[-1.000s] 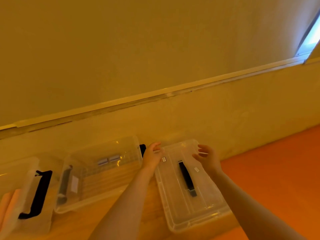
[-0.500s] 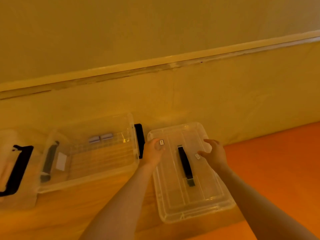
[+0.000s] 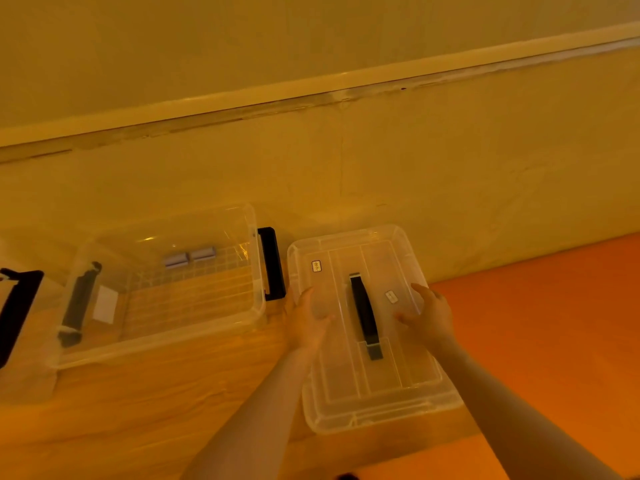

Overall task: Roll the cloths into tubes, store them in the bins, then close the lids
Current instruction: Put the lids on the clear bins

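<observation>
- Clear plastic lid (image 3: 367,393) with a black handle (image 3: 364,315) lies on the right part of the wooden table (image 3: 145,410), beside the orange floor (image 3: 554,323).
- Left hand (image 3: 308,318) rests on the lid's left side, fingers relaxed and slightly apart.
- Right hand (image 3: 431,315) rests on its right side, fingers spread and loosely bent.
- Open bin (image 3: 162,285) stands just left of the lid, a black latch (image 3: 272,263) on its right end.
- No cloth shows in it.

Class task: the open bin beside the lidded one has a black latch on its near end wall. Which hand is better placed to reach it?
Left. The left hand rests on the lid's edge beside the black latch; the right hand lies across the handle.
</observation>
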{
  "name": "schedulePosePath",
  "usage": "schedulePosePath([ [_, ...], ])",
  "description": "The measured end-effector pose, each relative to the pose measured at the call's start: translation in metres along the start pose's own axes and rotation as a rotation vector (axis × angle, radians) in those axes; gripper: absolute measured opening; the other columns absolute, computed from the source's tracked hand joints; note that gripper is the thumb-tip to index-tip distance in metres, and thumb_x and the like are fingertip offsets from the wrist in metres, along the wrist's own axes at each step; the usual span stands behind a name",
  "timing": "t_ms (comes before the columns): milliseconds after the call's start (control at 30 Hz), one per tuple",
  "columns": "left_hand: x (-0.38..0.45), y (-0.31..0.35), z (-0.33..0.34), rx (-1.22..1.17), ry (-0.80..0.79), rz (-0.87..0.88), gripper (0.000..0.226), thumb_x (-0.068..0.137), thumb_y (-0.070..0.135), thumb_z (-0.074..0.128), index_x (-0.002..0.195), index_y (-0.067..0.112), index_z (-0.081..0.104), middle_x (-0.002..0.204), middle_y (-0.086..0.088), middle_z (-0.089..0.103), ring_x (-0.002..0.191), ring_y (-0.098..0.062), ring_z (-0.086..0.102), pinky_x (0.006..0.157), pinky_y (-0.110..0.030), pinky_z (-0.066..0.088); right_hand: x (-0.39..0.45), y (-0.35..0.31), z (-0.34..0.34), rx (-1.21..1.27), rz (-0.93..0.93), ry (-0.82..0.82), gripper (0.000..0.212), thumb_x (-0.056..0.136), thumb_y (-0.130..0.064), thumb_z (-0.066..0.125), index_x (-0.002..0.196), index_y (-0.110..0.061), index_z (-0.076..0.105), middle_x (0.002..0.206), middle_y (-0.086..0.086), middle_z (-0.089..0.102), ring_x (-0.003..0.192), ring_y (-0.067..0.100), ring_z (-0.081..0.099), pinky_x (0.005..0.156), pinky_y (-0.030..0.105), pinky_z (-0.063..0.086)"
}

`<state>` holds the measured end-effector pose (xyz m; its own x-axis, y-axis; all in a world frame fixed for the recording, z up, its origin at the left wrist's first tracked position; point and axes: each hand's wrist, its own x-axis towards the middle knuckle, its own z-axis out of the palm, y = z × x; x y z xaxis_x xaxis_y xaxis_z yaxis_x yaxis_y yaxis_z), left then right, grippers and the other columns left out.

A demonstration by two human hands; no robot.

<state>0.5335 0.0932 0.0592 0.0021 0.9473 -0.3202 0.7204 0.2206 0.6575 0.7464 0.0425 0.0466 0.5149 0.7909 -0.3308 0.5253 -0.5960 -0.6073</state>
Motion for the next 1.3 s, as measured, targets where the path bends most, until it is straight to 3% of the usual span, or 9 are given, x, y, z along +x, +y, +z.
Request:
schedulePosePath([
  [167,-0.004,0.008,0.006,-0.05,-0.006,-0.031,0.071,0.085,0.027,0.07,0.145,0.028,0.033,0.158,-0.004,0.014,0.145,-0.026,0.016,0.112,-0.037,0.03,-0.005,-0.005,-0.001,-0.03,-0.018,0.021,0.085,0.07,-0.045,0.081,0.142,-0.029,0.039,0.142,0.012,0.041,0.128,0.032,0.043,0.099,0.05,0.046],
  [567,-0.022,0.055,-0.013,-0.04,0.052,-0.065,0.07,0.085,0.037,0.069,0.145,0.037,0.032,0.16,-0.005,-0.003,0.146,-0.032,0.002,0.116,-0.046,0.02,-0.02,-0.026,-0.031,-0.09,-0.04,0.095,0.089,0.067,-0.056,0.079,0.142,-0.033,0.036,0.149,0.011,0.032,0.134,0.033,0.035,0.103,0.055,0.041],
  [867,-0.038,0.086,-0.07,-0.089,0.124,-0.021,0.071,0.085,0.044,0.067,0.145,0.042,0.029,0.16,-0.005,-0.006,0.146,-0.032,0.001,0.115,-0.052,0.022,-0.035,-0.082,-0.071,-0.086,-0.155,0.128,0.087,0.072,-0.05,0.077,0.144,-0.03,0.033,0.152,0.013,0.028,0.137,0.034,0.031,0.107,0.052,0.038],
  [1200,-0.046,0.035,-0.163,-0.177,0.3,-0.125,0.07,0.085,0.038,0.069,0.144,0.041,0.032,0.16,-0.007,-0.003,0.145,-0.038,0.001,0.116,-0.056,0.016,-0.078,-0.179,-0.035,-0.165,-0.329,0.0,0.093,0.069,-0.059,0.073,0.145,-0.036,0.027,0.153,0.012,0.025,0.134,0.038,0.038,0.105,0.057,0.039],
  [1300,-0.046,0.009,-0.193,-0.183,0.343,-0.15,0.071,0.085,0.036,0.069,0.144,0.04,0.032,0.16,-0.008,-0.001,0.146,-0.037,0.001,0.115,-0.055,0.015,-0.093,-0.207,-0.008,-0.2,-0.358,-0.005,0.085,0.078,-0.049,0.072,0.148,-0.032,0.027,0.156,0.014,0.02,0.142,0.036,0.024,0.111,0.056,0.03],
])
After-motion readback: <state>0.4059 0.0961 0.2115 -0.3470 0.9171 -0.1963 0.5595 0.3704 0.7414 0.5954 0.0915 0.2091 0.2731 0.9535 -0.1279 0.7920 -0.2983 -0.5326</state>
